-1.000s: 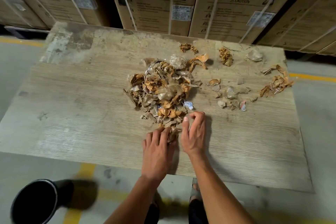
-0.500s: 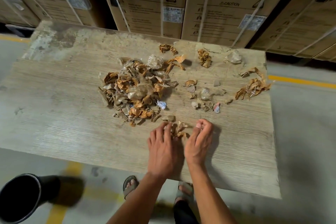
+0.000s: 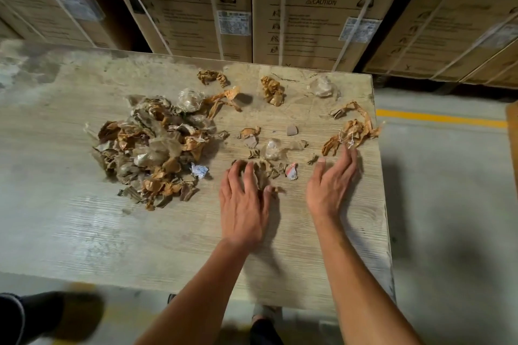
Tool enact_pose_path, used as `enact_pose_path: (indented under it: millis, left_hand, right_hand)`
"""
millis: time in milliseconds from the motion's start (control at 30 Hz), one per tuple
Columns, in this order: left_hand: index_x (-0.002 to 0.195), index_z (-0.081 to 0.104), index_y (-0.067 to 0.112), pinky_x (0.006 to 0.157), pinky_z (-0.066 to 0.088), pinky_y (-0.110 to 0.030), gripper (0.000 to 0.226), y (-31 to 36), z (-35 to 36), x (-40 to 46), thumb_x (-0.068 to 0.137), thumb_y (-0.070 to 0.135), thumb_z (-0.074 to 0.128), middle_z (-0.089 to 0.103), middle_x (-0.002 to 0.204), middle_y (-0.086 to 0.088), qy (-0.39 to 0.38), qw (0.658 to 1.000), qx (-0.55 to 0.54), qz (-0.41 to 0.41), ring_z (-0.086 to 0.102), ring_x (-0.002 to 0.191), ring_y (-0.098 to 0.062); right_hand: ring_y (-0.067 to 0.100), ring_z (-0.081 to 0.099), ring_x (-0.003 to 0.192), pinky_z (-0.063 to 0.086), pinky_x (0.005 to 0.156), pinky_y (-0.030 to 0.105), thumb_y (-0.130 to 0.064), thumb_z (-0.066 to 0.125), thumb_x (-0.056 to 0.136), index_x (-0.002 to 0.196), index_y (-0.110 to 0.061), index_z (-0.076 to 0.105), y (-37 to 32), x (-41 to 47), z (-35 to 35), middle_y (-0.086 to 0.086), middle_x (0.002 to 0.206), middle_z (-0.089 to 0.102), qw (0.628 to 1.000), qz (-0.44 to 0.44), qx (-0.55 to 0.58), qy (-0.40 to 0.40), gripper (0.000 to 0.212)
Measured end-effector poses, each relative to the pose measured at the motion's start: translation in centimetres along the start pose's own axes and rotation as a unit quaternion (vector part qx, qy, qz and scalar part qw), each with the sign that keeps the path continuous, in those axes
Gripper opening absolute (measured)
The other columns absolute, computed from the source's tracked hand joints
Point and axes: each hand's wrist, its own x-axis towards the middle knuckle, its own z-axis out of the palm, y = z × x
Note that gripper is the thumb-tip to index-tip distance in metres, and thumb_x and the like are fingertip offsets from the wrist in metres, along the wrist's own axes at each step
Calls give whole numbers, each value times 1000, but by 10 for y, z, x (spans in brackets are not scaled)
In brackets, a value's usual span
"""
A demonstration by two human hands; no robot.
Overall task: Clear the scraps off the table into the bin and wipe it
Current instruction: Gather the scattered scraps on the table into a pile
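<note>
One big heap of scraps [image 3: 152,148] sits mid-table [image 3: 70,232], with some ten loose bits scattered to its right. The left hand [image 3: 242,204] lies flat, fingers spread over small bits; the right hand [image 3: 330,185] is flat too, fingertips touching a brown wad [image 3: 350,134]. One black bin [image 3: 16,316] stands on the floor, bottom left.

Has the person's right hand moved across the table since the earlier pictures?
Yes. The right hand has moved away from the big scrap pile, toward the table's right edge, and now nearly touches the orange scraps there.
</note>
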Motion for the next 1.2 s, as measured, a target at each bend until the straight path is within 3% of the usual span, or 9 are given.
enact_pose_path:
  millis: [100,300,433,600,700,800,867,1000,1200]
  left_hand:
    - [168,27,22,128,31,-52,73,21,2,25,111,67,35,25,172,-12,39,999,0,6,30,155,-34]
    - [175,5,20,137,4,-48,101,26,9,65,102,86,25,5,182,-17,18,999,40,15,7,169,-35]
    - [167,32,14,133,25,-52,79,39,20,86,111,70,26,34,172,-12,21,996,48,76,31,160,-32]
    - [149,52,20,114,41,-45,52,53,12,103,115,54,34,53,147,-5,112,991,-18,76,48,134,-25]
    - [146,52,22,113,42,-43,48,54,-3,134,114,53,36,52,147,-5,177,983,-26,49,47,134,-22]
    - [152,46,19,123,36,-51,54,51,-25,181,113,56,39,44,159,-12,205,979,-20,-8,41,147,-29]
    - [164,35,15,132,24,-57,72,43,-39,217,111,63,34,26,174,-20,170,983,-1,-72,28,161,-38]
    - [175,10,16,136,4,-61,89,15,-56,277,108,73,23,-9,179,-28,66,979,62,-181,-1,167,-46]
    - [161,36,8,126,34,-63,84,25,-44,276,109,73,23,35,165,-28,-14,981,88,-172,37,151,-46]
  right_hand:
    - [36,31,154,-6,127,17,-25,64,104,157,0,45,-3,20,1,25,167,37,999,-35,5,21,62]
    - [42,28,154,28,129,54,-63,50,104,167,-8,28,10,66,7,19,178,9,998,14,-50,43,86]
    - [39,35,155,29,130,52,-61,42,108,166,-6,32,9,85,20,20,169,35,996,-20,-83,17,80]
    - [26,55,124,41,108,37,-38,54,111,146,-10,61,-4,81,20,13,139,61,991,-135,12,-10,45]
    - [29,52,124,31,107,34,-53,52,107,141,-15,62,-3,88,16,11,139,58,987,-134,-78,52,51]
    - [37,34,151,31,126,55,-75,37,105,160,-15,42,-3,101,23,16,166,36,992,-44,-116,22,81]
    - [36,24,161,24,132,57,-82,27,103,168,-12,29,-4,108,30,17,174,25,993,-29,-117,-11,95]
    - [31,42,153,36,127,52,-80,28,104,166,-10,32,-4,109,36,17,166,43,991,-64,-114,-20,93]
    - [28,53,133,47,113,53,-75,29,107,153,-12,54,-2,111,38,10,143,58,989,-89,-119,-18,82]
